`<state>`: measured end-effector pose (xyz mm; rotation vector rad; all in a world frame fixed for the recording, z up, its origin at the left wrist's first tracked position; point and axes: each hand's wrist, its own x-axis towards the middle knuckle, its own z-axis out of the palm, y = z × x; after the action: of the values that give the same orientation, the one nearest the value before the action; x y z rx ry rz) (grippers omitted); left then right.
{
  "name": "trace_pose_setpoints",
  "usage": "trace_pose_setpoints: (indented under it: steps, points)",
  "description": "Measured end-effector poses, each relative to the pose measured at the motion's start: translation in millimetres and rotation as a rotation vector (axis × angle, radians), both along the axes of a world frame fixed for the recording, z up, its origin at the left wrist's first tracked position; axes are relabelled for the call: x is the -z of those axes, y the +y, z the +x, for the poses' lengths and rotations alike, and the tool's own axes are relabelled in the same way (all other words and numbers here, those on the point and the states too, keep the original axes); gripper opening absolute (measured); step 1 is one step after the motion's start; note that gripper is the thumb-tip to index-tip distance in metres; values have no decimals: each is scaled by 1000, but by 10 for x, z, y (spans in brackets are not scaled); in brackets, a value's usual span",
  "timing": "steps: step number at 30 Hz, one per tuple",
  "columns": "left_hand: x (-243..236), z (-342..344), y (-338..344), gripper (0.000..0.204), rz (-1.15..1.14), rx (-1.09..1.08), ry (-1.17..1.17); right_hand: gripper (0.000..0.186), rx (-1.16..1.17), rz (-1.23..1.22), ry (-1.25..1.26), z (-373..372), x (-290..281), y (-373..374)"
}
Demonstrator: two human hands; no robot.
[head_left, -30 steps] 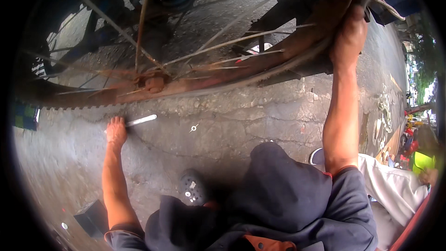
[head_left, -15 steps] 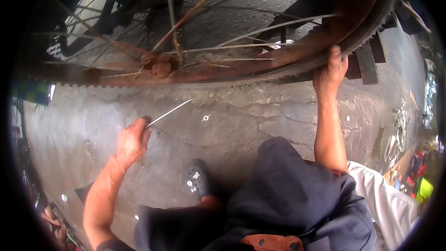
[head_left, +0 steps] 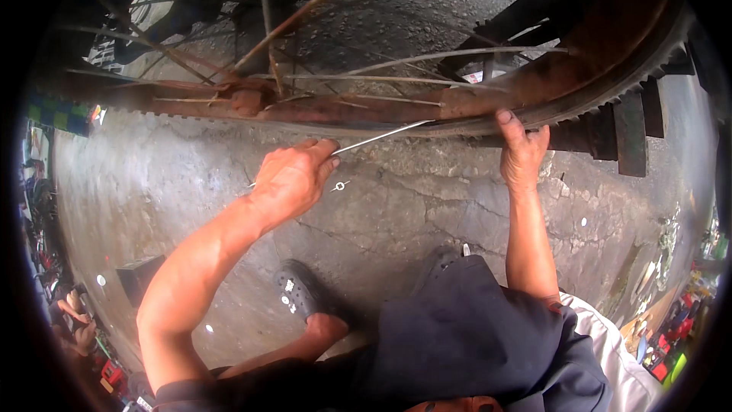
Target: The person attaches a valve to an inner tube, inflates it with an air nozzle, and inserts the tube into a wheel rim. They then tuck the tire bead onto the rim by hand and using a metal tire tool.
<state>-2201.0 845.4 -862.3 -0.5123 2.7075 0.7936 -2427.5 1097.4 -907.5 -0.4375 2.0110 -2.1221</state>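
A bicycle-like wheel with a rusty rim and a dark knobbly tyre spans the top of the view. My left hand is closed around a thin metal rod. The rod slants up to the right, and its tip reaches the seam between tyre and rim. Farther right, my right hand holds the tyre's near edge, thumb on the upper side. Its other fingers are partly hidden under the tyre. Rusty spokes cross above, and a rusty block-shaped piece sits on the rim at left.
Cracked concrete floor lies below the wheel, with a small metal piece on it. Dark metal bars jut out behind the tyre at right. My clog rests at lower centre. Coloured clutter lies far right.
My left hand has moved up and right, bringing the rod's tip from over the floor to the tyre edge. My right hand has shifted slightly left and down along the tyre.
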Motion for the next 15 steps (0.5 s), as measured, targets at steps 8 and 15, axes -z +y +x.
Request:
trace_pose_setpoints:
  steps: [8, 15]
  points:
    - [49, -176, 114, 25, -4, 33, -13, 31, -74, 37, -22, -12, -71, 13]
    - [-203, -192, 261, 28, 72, 6, -130, 39, -169, 52, -58, -94, -24, 51]
